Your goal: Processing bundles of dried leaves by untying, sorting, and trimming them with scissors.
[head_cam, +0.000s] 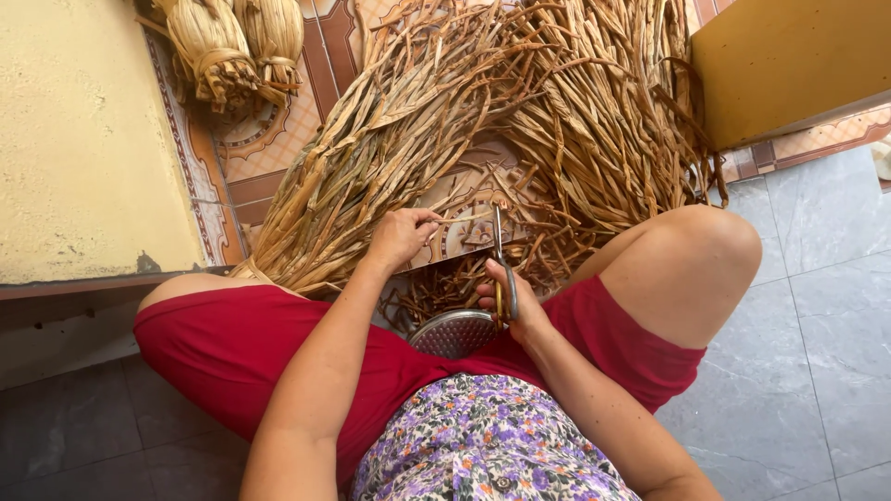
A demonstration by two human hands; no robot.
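I sit on the floor with my legs folded, in red shorts. My left hand (401, 237) pinches one thin dried brown stalk (461, 220) and holds it out level. My right hand (512, 304) grips a pair of scissors (500, 264) with yellow-lined handles; the blades point up and away from me, their tips at the stalk. A large heap of dried brown plant strips (520, 111) lies spread on the floor in front of my knees. Short cut pieces (436, 288) are piled between my legs.
A round perforated metal dish (453, 332) rests in my lap under the right hand. Tied bundles of pale straw (232, 46) lie at the top left on the patterned tiles. A yellow wall (79, 139) stands left and a yellow board (789, 65) at the top right. Grey tiles (807, 325) lie right.
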